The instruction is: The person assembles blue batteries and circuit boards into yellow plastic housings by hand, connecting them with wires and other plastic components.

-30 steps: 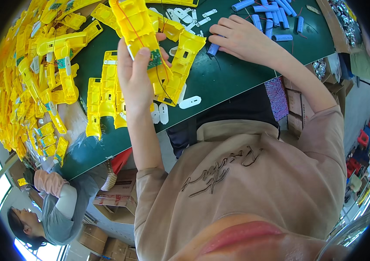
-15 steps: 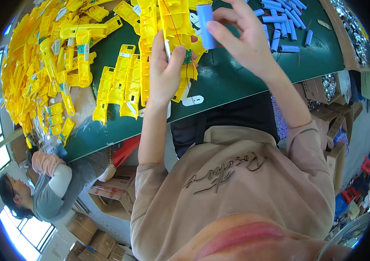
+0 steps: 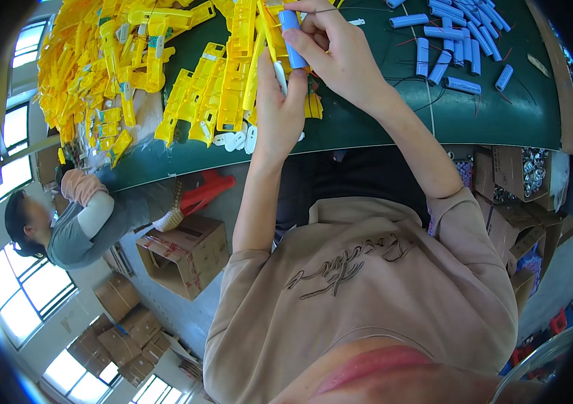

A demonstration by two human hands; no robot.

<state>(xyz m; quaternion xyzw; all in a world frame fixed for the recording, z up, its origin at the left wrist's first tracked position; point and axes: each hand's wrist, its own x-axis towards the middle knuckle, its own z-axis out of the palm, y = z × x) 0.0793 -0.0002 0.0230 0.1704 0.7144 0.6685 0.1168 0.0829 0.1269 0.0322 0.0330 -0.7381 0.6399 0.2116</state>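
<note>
Since a moment ago I see my right hand (image 3: 340,57) lift a blue cylindrical cell (image 3: 293,37), pinching it against the yellow housing (image 3: 242,67) my left hand (image 3: 279,108) grips above the bench (image 3: 380,124).

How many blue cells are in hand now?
1 cell: in the right hand, over the housing the left hand holds. Others lie on the mat; hands may hide more.

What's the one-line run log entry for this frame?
left hand: steadies yellow plastic housing | right hand: holds blue cylindrical battery cell at housing | green table mat: loose blue cells, yellow housings pile
</note>
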